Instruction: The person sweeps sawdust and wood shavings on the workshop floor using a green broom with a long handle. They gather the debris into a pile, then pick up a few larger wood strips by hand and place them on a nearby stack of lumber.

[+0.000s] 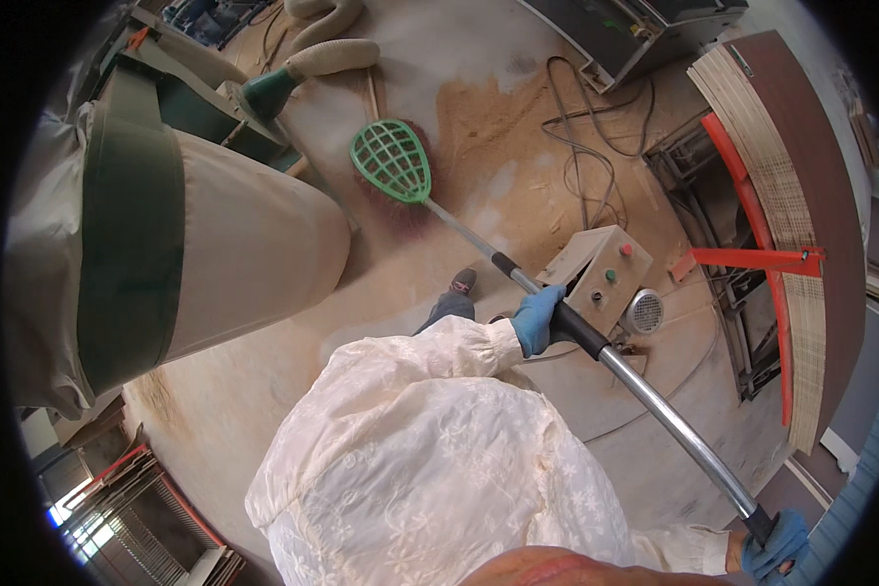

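A long metal pole (pixel 654 396) with black grips runs from the lower right up to a green lattice-headed brush (pixel 393 161). Dark reddish bristles show around its head, which is over the dusty floor. My left hand (pixel 537 320), in a blue glove, is closed around the pole at its middle grip. Lower right, my right hand (pixel 776 547), also blue-gloved, wraps the pole's black end. Just beyond my left hand stands a beige control box (pixel 591 278) with red and green buttons.
A large white bag (pixel 254 234) with a green band fills the left side. Boards (pixel 781 166) are stacked by a red-framed stand (pixel 752 259) at the right. Loose cables (pixel 581 146) and sawdust (pixel 479 127) lie on the floor. A ribbed hose (pixel 332 57) is at the upper left.
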{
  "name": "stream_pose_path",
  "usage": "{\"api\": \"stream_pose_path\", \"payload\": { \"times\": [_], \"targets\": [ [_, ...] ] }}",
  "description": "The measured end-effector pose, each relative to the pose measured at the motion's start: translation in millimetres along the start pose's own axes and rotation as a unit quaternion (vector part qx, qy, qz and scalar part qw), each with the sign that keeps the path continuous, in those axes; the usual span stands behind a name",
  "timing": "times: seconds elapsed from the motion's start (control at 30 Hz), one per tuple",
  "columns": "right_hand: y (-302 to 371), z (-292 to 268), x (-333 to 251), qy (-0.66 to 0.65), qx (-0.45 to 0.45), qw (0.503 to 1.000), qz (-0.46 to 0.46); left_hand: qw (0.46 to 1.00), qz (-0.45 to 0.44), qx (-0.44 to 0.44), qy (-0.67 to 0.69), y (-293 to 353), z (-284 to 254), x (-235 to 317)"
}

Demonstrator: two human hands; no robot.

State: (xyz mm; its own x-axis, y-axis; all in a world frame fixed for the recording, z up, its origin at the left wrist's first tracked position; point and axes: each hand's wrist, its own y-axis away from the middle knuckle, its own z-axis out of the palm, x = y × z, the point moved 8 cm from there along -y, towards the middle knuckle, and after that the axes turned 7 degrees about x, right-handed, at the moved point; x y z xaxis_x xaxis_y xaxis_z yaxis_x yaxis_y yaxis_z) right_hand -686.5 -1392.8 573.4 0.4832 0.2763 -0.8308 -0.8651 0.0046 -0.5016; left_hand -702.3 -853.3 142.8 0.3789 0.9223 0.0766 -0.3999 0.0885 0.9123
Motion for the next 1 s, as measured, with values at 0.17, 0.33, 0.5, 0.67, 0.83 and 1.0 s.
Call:
{"api": "stream_pose_path", "payload": {
  "times": [0.17,0.33,0.5,0.67,0.83,1.0],
  "targets": [
    [-11,75,37,0.132,-0.068,0.988,-0.044,0.992,0.091,-0.030,0.086,-27,-8,101],
    [-50,382,209,0.037,-0.387,0.921,0.031,0.965,0.219,-0.025,0.144,-106,-40,310],
    [-13,570,329,-0.077,-0.337,0.937,0.042,0.972,0.213,0.077,0.060,-181,-100,448],
    [1,549,344,-0.019,-0.274,0.958,0.084,0.983,0.152,0.105,-0.001,-244,-106,416],
    [-2,498,275,0.077,-0.216,0.969,0.088,0.985,0.099,0.085,-0.111,-239,-65,311],
    [28,425,191,0.177,-0.164,0.966,0.090,0.983,0.084,0.078,-0.144,-189,-40,212]
  ]
}}
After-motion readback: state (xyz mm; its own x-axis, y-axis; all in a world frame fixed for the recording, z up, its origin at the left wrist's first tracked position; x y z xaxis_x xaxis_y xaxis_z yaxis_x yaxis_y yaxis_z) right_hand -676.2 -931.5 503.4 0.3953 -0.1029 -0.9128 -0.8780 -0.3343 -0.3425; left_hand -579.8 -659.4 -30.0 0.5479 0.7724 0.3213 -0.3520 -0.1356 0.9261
